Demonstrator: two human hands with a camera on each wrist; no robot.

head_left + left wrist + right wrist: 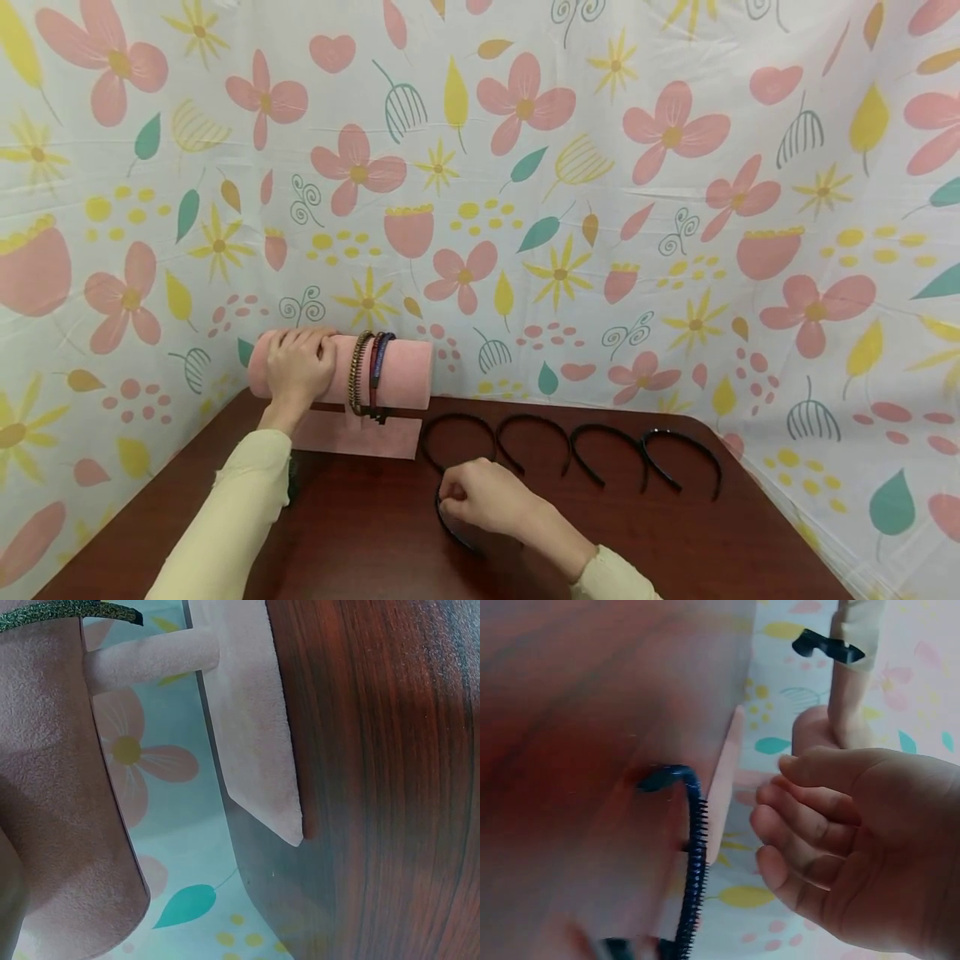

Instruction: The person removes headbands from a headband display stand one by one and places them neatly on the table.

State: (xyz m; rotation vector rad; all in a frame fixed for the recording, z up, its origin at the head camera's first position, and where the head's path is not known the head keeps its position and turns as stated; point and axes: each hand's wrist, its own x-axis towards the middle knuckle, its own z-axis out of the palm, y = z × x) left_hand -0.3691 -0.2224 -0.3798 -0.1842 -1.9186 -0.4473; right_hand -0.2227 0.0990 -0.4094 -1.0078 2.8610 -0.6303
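A pink plush headband holder, a roll on a stem over a flat base, stands at the back left. My left hand grips its left end from above, fingers bent over the roll. Round the roll to the right hang a gold-and-black headband, a reddish one and a blue one. My right hand hovers over the front middle of the table, fingers loosely curled with nothing in them. Below it lies a dark headband, whose bluish ridged band shows apart from the fingers in the right wrist view.
Several dark headbands, among them one at the far right, lie in a row along the back of the brown wooden table. A flower-printed curtain hangs close behind the table and on both sides.
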